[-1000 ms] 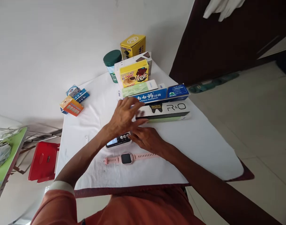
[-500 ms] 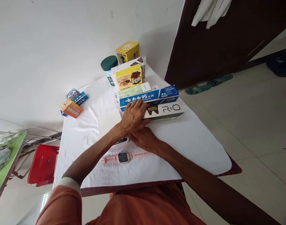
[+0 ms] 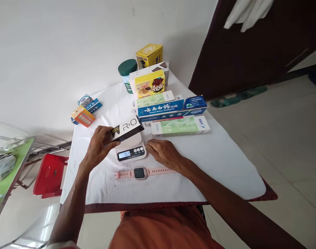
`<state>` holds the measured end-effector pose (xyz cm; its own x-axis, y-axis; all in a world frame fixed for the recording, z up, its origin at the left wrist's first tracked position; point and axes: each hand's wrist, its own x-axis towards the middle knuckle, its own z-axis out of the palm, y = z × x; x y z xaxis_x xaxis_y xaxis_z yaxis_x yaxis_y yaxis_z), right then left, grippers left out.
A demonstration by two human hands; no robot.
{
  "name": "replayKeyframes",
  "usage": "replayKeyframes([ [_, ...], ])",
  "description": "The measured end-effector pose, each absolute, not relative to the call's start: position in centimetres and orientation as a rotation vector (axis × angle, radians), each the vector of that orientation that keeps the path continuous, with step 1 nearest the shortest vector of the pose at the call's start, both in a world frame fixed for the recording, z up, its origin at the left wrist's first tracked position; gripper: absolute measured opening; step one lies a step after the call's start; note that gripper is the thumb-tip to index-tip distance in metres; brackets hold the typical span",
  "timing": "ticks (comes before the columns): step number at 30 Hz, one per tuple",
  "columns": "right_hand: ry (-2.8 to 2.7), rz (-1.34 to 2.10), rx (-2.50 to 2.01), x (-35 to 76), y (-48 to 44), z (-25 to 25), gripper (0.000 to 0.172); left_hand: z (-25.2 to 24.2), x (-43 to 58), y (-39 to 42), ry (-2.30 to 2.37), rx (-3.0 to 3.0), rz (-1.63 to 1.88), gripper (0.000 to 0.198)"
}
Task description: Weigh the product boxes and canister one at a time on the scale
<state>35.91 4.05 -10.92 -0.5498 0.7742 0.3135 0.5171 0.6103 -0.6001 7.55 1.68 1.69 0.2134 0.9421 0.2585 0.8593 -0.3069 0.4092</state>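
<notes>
My left hand (image 3: 98,147) grips a black-and-white R&O toothpaste box (image 3: 127,128) by its left end. The box is tilted over the white pan of a digital kitchen scale (image 3: 132,154), hiding part of it; I cannot tell whether they touch. Lit digits show on the scale's display. My right hand (image 3: 164,150) rests at the scale's right edge, fingers curled together, with nothing visible in them. In front of the scale lies a pink-strapped smartwatch (image 3: 139,173). A green-and-white toothpaste box (image 3: 181,126) lies beyond my right hand.
Behind stand a blue toothpaste box (image 3: 163,109), a yellow carton (image 3: 149,85), a green-lidded jar (image 3: 128,69) and another yellow box (image 3: 149,55) near the wall. Several small boxes, one orange (image 3: 84,117), are piled at the left. A red chair (image 3: 50,176) stands beyond the table.
The R&O box has been lifted off the green-and-white box and carried left over the scale by my left hand. My hands have parted, uncovering the scale's display.
</notes>
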Motion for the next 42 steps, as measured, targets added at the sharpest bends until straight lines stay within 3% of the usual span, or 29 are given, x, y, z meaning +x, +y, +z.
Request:
replayKeyframes([
  [7,-2.208,0.577,-0.989,36.1,4.1,-11.3,0.038,-1.9,6.2,1.1,1.743,2.249,0.572,0.041],
  [13,-2.192,0.531,-1.000,36.3,4.2,-11.3,0.040,-2.0,6.5,1.4,1.737,2.218,0.590,0.053],
  [16,-2.200,0.481,-0.993,36.3,4.2,-11.3,0.039,-1.4,6.0,0.8,1.734,2.118,0.775,0.068],
  [21,-2.224,0.409,-0.984,36.3,4.3,-11.4,0.040,-2.0,5.3,0.0,1.895,1.782,1.262,0.048],
  [26,-2.230,0.423,-1.000,36.3,4.3,-11.5,0.042,-3.9,4.6,-0.2,2.079,1.531,1.556,0.043],
  [35,-2.252,0.503,-1.058,36.3,4.3,-11.2,0.043,-2.7,5.4,-0.3,1.969,1.753,1.404,0.037],
  [42,-2.241,0.449,-1.023,36.4,4.1,-11.2,0.041,-2.2,8.1,0.4,1.843,2.276,0.712,0.067],
])
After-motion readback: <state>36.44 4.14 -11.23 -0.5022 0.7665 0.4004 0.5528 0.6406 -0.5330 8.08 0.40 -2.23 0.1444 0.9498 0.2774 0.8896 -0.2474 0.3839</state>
